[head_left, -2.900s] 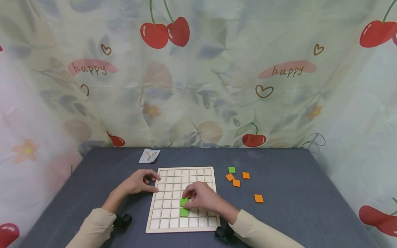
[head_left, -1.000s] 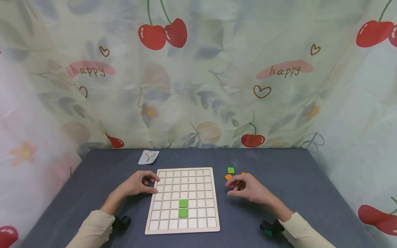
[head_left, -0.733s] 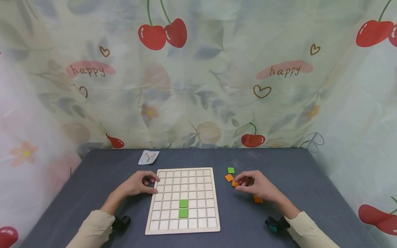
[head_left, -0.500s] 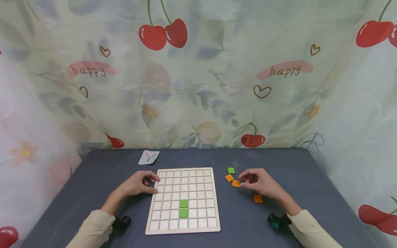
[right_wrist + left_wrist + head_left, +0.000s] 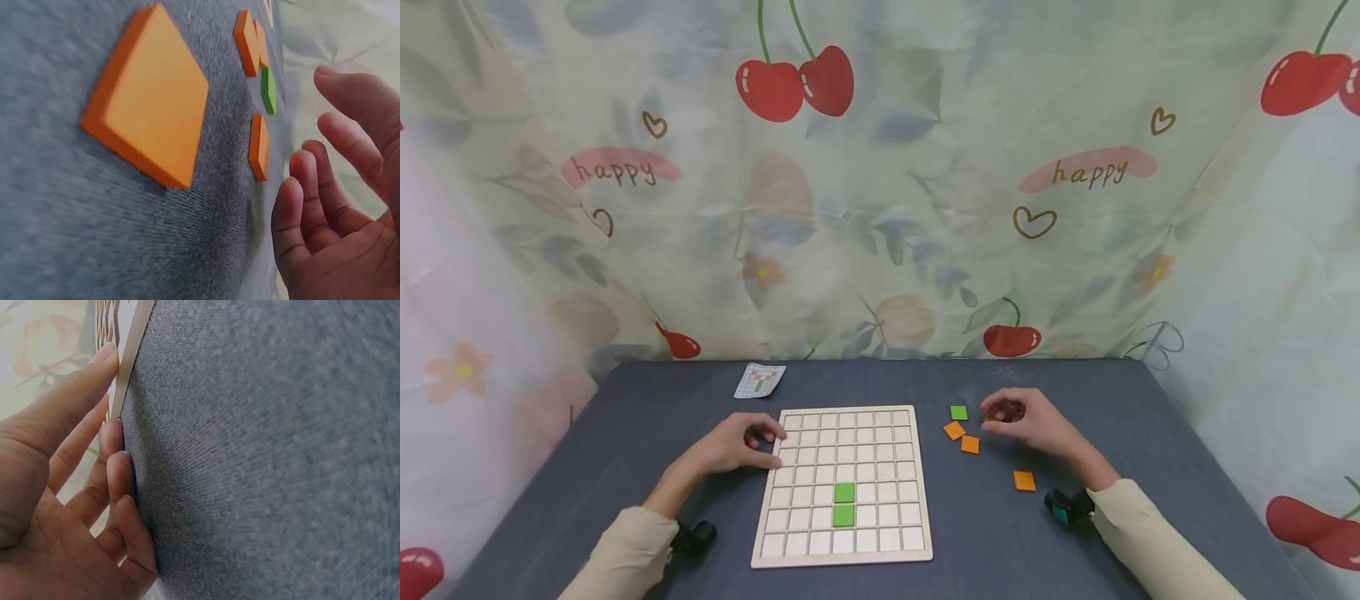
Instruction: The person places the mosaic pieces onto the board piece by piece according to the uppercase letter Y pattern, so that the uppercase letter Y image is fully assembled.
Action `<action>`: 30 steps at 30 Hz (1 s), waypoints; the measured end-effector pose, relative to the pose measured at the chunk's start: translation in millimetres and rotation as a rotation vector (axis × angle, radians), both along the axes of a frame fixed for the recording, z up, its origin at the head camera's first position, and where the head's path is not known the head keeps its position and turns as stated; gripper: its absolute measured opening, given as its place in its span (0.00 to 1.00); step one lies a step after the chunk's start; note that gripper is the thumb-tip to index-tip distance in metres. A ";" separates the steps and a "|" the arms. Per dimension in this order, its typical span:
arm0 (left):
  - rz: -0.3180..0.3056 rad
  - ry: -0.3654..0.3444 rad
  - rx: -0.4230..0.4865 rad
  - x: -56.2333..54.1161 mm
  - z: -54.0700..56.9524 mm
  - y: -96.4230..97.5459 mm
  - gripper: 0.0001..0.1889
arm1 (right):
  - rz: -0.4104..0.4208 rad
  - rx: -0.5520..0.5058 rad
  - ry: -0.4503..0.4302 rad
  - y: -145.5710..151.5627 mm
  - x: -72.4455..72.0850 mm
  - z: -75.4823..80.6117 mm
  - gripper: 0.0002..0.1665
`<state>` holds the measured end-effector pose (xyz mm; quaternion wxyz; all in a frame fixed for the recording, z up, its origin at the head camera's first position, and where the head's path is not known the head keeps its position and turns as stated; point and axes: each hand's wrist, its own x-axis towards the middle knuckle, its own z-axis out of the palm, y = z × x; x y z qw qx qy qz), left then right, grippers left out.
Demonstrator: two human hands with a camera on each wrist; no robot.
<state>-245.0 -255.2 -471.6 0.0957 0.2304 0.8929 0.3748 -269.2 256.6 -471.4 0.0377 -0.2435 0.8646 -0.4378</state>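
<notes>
In the head view my left hand (image 5: 733, 442) rests its thumb and fingertips on the left edge of a pale gridded wooden board (image 5: 805, 560). Two green square tiles, an upper tile (image 5: 845, 492) and a lower tile (image 5: 843, 516), lie in adjoining cells. My right hand (image 5: 1026, 423) hovers over the loose tiles with thumb and fingers apart, holding nothing. Below it, an orange tile (image 5: 259, 148) is mostly covered in the head view but shows in the right wrist view. The left wrist view shows my left thumb (image 5: 75, 394) on the board's rim.
A green tile (image 5: 958, 412) and two orange tiles (image 5: 954, 431) lie right of the board. Another orange tile (image 5: 1024, 481) lies nearer me. A small card (image 5: 760, 381) with a coloured grid pattern lies behind the board. A printed curtain (image 5: 880, 208) hangs behind the table.
My right hand left the green tiles on the board, moved right to the loose tiles, then shifted slightly away from me, uncovering an orange tile. The left hand stays at the board's edge.
</notes>
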 end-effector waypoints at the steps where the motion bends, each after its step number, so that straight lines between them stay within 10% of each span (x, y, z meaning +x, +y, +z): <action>1: -0.004 0.004 0.003 0.0 0.3 0.4 0.18 | -0.003 0.008 0.000 -0.4 -2.2 -0.3 0.20; 18: -0.004 -0.011 0.016 3.8 6.3 4.3 0.18 | -0.007 0.104 -0.001 -15.1 -26.5 -6.3 0.31; 30: 0.003 -0.014 -0.007 3.0 5.9 4.3 0.18 | -0.042 0.186 -0.016 -27.5 -35.6 -7.4 0.22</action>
